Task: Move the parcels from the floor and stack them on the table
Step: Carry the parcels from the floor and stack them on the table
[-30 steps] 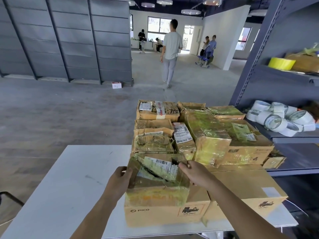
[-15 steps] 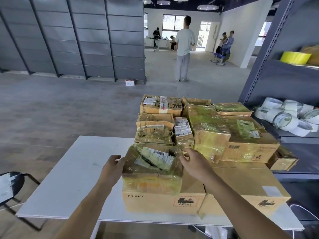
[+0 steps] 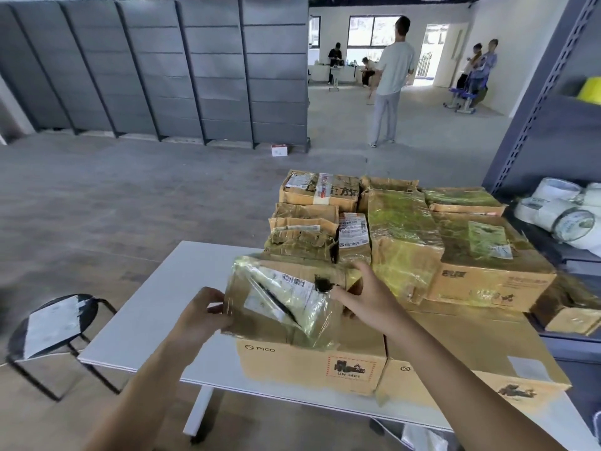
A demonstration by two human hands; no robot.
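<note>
A small taped cardboard parcel [image 3: 279, 299] with a white barcode label rests tilted on top of a brown PICO box [image 3: 309, 362] at the near edge of the white table [image 3: 156, 307]. My left hand [image 3: 203, 312] grips the parcel's left side. My right hand [image 3: 366, 299] holds its right end, fingers around the far corner. Behind it, several more taped parcels [image 3: 403, 236] are stacked across the table, with a second large box [image 3: 471, 346] to the right.
A black stool [image 3: 52, 323] stands left of the table. Grey shelving [image 3: 549, 102] with white tape rolls [image 3: 562, 213] is on the right. A person [image 3: 392, 83] stands on the open floor beyond, others further back. Grey lockers [image 3: 156, 66] line the left wall.
The view has pulled back and shifted right. The small parcel has been lifted at its far end and tilted toward me, with both hands closing on its sides.
</note>
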